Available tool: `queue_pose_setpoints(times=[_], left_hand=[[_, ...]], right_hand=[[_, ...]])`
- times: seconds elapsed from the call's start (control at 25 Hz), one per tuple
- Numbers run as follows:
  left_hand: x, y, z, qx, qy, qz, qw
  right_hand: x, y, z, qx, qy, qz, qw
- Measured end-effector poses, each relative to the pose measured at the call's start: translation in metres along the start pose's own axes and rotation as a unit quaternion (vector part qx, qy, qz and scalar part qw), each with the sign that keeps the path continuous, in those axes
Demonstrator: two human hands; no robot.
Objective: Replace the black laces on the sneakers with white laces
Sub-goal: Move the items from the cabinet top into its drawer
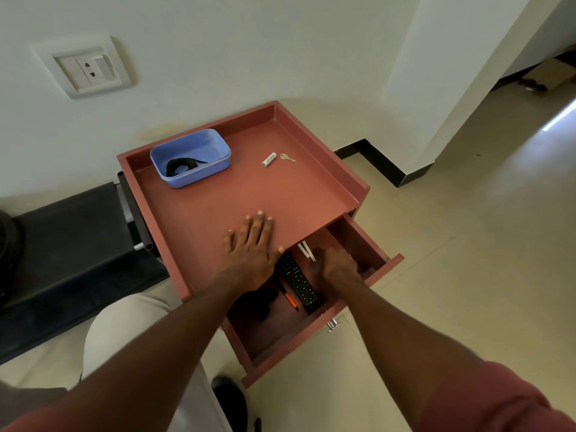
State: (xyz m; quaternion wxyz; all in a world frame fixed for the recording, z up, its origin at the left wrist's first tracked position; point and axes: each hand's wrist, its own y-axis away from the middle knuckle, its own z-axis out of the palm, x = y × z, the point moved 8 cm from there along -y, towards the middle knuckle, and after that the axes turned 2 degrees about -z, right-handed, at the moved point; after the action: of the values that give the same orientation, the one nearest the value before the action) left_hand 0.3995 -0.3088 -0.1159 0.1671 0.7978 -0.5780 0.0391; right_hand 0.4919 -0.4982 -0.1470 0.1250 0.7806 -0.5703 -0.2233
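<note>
The left hand [251, 244] is lying flat, fingers straight and spread, palm down on the top of the reddish-brown cabinet [218, 194], near its front edge just above the open drawer [367, 241]. The right hand [338, 265] is reaching down into that drawer, its back facing the camera; its fingers are bending downward, and whether they are gripping anything cannot be told. Just beside that hand, toward the cabinet, the white tips of the white laces [307, 251] are showing in the drawer; the hand is hiding the rest of them.

A black remote control [299, 283] is lying in the drawer between the two forearms, with an orange-tipped pen [290, 297] beside it and a dark, unclear object [258, 302] next to the pen. On the cabinet top, toward the back left corner, a blue plastic tub [199, 145] is holding a coil of black laces [182, 166]. Further right on the top, a small white battery [269, 159] and a key [286, 157] are lying close together. A wall socket [88, 70] is sitting on the wall behind the cabinet, and a black bench [71, 244] is standing against the cabinet's left side.
</note>
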Motion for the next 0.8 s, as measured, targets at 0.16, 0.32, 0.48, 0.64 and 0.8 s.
queue_pose_setpoints(times=[0.16,0.32,0.48,0.64,0.8], left_hand=[[0.001,-0.002,0.001,0.006,-0.007,-0.001,1.0],[0.0,-0.001,-0.006,0.011,-0.016,0.013,1.0],[-0.007,-0.005,-0.021,0.063,-0.019,0.027,0.997],[-0.01,-0.006,-0.02,0.114,0.003,-0.015,0.993],[-0.015,-0.005,-0.026,0.14,0.034,-0.027,0.989]], right_hand=[[0.003,-0.005,0.005,0.012,-0.047,-0.002,0.999],[0.007,0.005,-0.038,0.177,-0.147,0.049,0.972],[-0.039,0.019,-0.102,0.337,-0.211,-0.105,0.911],[-0.104,-0.032,-0.122,0.298,-0.143,-0.205,0.921],[-0.166,-0.09,-0.132,0.262,-0.026,-0.273,0.925]])
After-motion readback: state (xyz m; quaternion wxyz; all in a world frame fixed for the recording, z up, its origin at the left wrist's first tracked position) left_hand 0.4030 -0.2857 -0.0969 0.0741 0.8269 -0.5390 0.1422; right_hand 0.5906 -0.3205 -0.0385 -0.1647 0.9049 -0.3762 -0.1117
